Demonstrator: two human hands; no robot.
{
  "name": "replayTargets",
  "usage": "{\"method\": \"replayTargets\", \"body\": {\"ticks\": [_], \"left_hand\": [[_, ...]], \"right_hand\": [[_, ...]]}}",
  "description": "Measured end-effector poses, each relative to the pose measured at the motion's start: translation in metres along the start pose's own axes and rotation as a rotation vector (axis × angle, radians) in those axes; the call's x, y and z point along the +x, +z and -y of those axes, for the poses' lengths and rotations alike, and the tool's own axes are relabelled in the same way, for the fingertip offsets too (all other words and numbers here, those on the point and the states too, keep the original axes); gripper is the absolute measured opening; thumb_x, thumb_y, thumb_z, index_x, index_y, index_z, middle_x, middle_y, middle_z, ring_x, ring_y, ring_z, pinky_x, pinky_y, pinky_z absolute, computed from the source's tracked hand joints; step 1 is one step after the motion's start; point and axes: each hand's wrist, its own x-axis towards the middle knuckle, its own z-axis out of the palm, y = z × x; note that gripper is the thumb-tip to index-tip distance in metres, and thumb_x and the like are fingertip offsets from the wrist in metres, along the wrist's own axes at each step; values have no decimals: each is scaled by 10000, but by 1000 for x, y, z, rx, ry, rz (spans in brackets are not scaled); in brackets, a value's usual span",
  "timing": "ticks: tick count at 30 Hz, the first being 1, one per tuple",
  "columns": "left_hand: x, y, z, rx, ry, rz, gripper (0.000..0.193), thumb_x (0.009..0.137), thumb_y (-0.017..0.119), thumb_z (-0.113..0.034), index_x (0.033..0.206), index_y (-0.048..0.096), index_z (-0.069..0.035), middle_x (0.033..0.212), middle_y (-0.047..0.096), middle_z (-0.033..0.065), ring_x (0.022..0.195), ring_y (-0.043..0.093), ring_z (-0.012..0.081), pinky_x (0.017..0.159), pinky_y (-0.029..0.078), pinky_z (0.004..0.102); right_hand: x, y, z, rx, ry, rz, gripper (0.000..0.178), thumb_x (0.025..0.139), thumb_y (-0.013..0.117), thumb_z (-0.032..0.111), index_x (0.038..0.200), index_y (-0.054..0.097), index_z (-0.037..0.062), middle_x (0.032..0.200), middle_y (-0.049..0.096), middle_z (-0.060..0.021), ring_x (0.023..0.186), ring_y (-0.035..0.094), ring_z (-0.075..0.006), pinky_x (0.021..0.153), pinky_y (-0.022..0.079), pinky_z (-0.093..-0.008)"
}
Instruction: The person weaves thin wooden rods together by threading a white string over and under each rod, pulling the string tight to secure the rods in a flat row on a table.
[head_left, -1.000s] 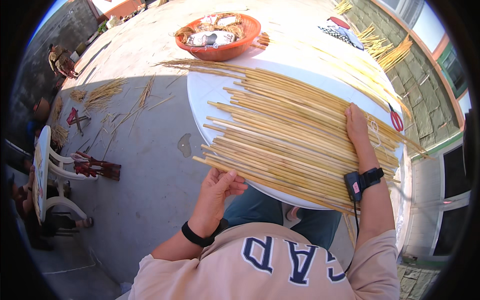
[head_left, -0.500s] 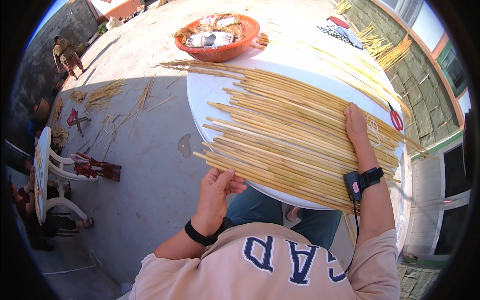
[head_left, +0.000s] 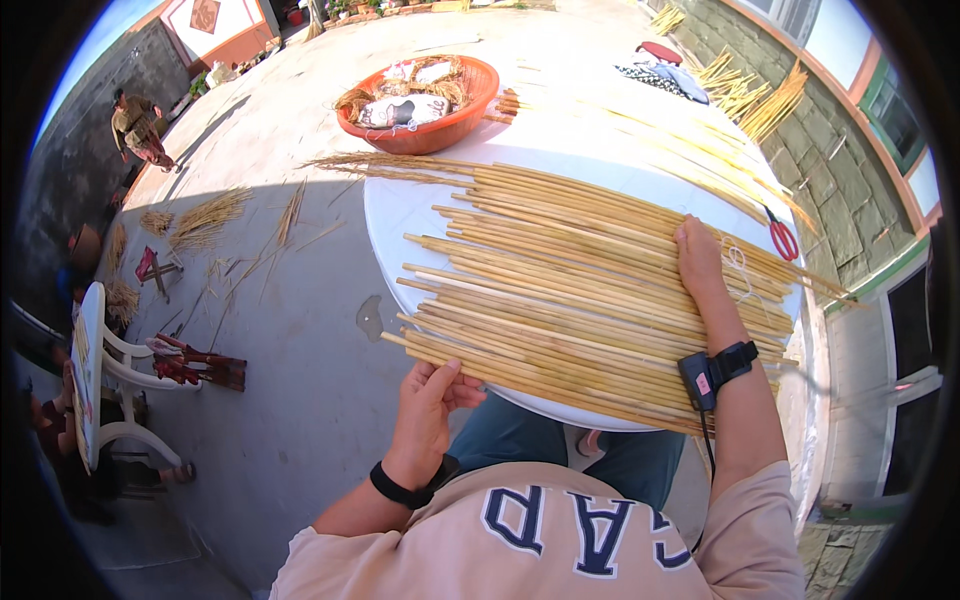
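A wide row of straight, yellow-tan reed stalks (head_left: pixel 560 285) lies side by side across a round white table (head_left: pixel 400 203). At the row's near left corner is my left hand (head_left: pixel 425 405), its thumb and fingers closed on the ends of the nearest stalks. My right hand (head_left: pixel 702 258) rests toward the far right of the row, knuckles up and fingers curled down; what lies inside them is hidden. Beside it, a loose white string (head_left: pixel 738 262) loops over the stalks. Red-handled scissors (head_left: pixel 783 238) sit just past the right ends.
An orange basin (head_left: pixel 420 138) with coiled fibre and white bundles stands on the far part of the table. More stalks (head_left: pixel 690 160) lie behind the row. At left are a small white table (head_left: pixel 88 375), a folding stool (head_left: pixel 155 268), straw on the ground (head_left: pixel 210 217) and a standing person (head_left: pixel 138 128).
The view has tilted slightly, so the basin and far yard sit lower in the picture. Both hands keep about the same places on the stalks.
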Motion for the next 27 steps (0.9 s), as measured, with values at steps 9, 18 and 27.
{"method": "replayTargets", "body": {"ticks": [9,18,27], "left_hand": [[-5,-5,-4,127,-94,139,200,843,538,-229,851,525,-30,714,613,87,587,602,150,567,475,246],[-30,36,-90,1004,-220,1105,326,834,556,-299,988,547,-12,877,603,76,841,573,161,717,454,255],[75,225,-66,1410,859,883,310,828,465,-141,1105,468,-1,1075,527,192,976,513,336,821,418,384]], "right_hand": [[0,0,1,6,17,6,140,847,427,151,822,480,23,863,549,-162,894,504,-335,767,377,-434],[1,-5,9,6,96,97,155,862,416,169,853,481,29,992,541,-168,1045,456,-318,847,335,-437],[0,-6,6,13,160,161,183,869,410,178,934,489,26,1127,506,-182,1119,416,-320,911,292,-438]]}}
